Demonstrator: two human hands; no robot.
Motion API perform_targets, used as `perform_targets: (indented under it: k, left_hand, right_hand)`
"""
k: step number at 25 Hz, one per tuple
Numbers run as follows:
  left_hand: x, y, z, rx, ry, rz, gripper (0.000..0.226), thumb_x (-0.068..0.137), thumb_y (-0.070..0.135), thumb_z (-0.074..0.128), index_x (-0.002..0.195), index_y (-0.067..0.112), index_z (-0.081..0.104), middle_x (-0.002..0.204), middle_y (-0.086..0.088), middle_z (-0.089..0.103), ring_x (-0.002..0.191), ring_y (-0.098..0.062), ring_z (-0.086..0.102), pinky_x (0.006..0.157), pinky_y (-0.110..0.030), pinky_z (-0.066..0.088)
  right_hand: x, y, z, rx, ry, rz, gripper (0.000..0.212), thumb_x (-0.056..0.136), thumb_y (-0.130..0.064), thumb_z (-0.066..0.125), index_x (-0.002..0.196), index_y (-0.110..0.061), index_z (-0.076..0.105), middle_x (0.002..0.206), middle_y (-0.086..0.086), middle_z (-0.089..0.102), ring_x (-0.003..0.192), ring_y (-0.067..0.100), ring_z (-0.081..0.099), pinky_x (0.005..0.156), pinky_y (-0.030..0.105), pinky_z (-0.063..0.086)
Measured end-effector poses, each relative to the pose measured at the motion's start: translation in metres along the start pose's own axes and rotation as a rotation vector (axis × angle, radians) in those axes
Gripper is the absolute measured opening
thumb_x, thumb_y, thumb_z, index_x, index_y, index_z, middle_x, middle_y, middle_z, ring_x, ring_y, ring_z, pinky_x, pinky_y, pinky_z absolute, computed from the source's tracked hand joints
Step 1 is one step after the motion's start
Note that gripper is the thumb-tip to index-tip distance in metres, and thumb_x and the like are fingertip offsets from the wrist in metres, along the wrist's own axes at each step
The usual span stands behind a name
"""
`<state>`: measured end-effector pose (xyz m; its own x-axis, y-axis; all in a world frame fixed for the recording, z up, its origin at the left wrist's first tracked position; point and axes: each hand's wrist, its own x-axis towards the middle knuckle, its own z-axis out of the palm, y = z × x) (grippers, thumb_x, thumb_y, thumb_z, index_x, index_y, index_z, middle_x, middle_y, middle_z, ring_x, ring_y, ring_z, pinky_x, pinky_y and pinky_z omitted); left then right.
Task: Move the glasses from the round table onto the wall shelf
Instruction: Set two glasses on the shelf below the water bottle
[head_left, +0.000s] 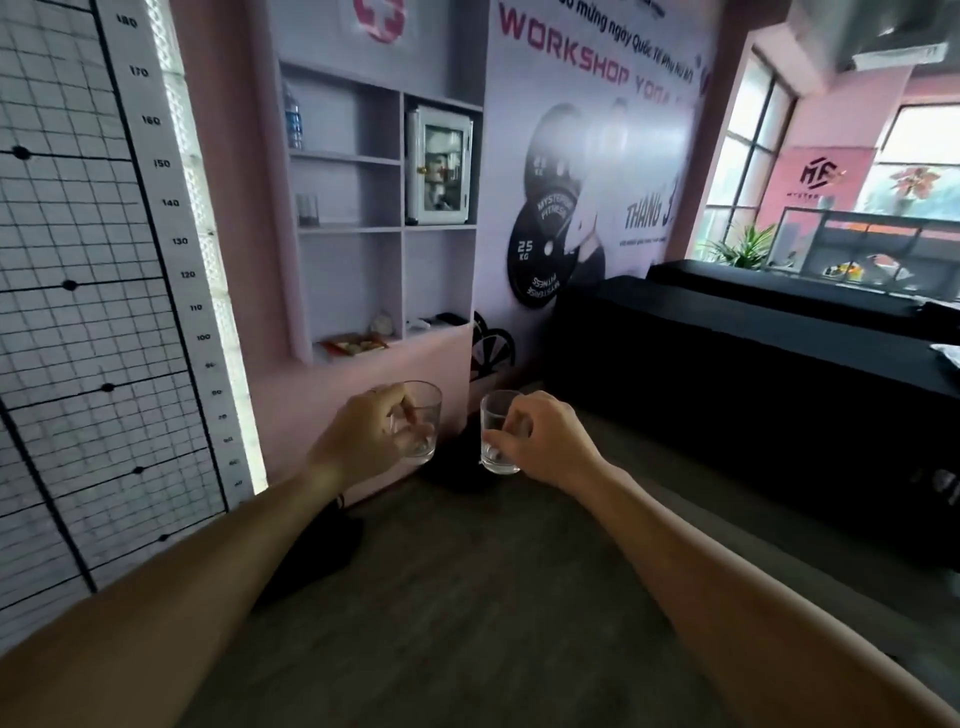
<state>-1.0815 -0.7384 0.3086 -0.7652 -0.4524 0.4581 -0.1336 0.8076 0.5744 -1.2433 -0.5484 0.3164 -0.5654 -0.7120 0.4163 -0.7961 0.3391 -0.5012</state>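
My left hand (363, 441) grips a clear tumbler (422, 427) by its side, held upright in the air. My right hand (550, 441) grips a second, smaller clear glass (496, 441), also upright. Both glasses are out in front of me, below the wall shelf (349, 228), a pale unit with several compartments set in the pink wall. One glass (307, 209) stands on a middle-left shelf board. The round table is not in view.
A water bottle (293, 117) stands in the top-left compartment and a small glass-door cabinet (439, 166) fills the right one. Small items lie on the bottom boards. A height chart (104, 291) is at left; black padded benches (753, 364) at right.
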Motion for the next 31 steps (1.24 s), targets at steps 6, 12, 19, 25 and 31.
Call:
perform_targets:
  k: [6,12,19,25,31]
  left_hand:
    - [0.075,-0.041,0.006,0.045,0.054,0.011,0.023,0.075,0.033,0.080,0.080,0.022,0.060,0.092,-0.004,0.072,0.088,-0.026,0.068,0.079,-0.043,0.053]
    - [0.164,-0.079,0.023,0.067,0.100,-0.029,0.029,0.072,0.042,0.071,0.087,0.018,0.064,0.100,-0.003,0.073,0.094,-0.024,0.070,0.084,-0.045,0.053]
    - [0.284,-0.124,0.060,0.072,0.173,-0.086,0.021,0.074,0.032,0.078,0.073,0.025,0.058,0.103,0.015,0.073,0.104,-0.007,0.067,0.091,-0.036,0.052]
    - [0.346,-0.151,0.072,0.072,0.236,-0.120,0.019,0.078,0.034,0.075,0.077,0.048,0.061,0.094,0.011,0.072,0.091,-0.011,0.066,0.081,-0.034,0.051]
    - [0.411,-0.199,0.080,0.123,0.272,-0.164,0.020,0.076,0.042,0.069,0.080,0.023,0.064,0.101,0.000,0.073,0.092,-0.018,0.065,0.081,-0.038,0.052]
  right_hand:
    - [0.099,0.026,0.020,0.029,0.007,-0.062,0.029,0.075,-0.044,0.079,0.066,-0.028,0.057,0.081,-0.007,0.057,0.070,0.005,0.054,0.067,0.024,0.046]
    - [0.206,0.056,0.041,0.072,-0.017,-0.127,0.026,0.076,-0.041,0.079,0.067,-0.027,0.059,0.080,-0.005,0.062,0.076,0.014,0.060,0.070,0.028,0.048]
    - [0.348,0.118,0.070,0.115,-0.093,-0.220,0.028,0.076,-0.043,0.079,0.071,-0.022,0.062,0.075,-0.008,0.059,0.076,0.014,0.060,0.073,0.030,0.051]
    - [0.426,0.148,0.095,0.182,-0.137,-0.274,0.031,0.077,-0.044,0.079,0.064,-0.030,0.055,0.074,-0.013,0.055,0.072,0.010,0.055,0.062,0.024,0.043]
    - [0.506,0.162,0.139,0.211,-0.149,-0.298,0.035,0.078,-0.044,0.079,0.061,-0.032,0.051,0.079,-0.003,0.059,0.074,0.017,0.058,0.067,0.033,0.049]
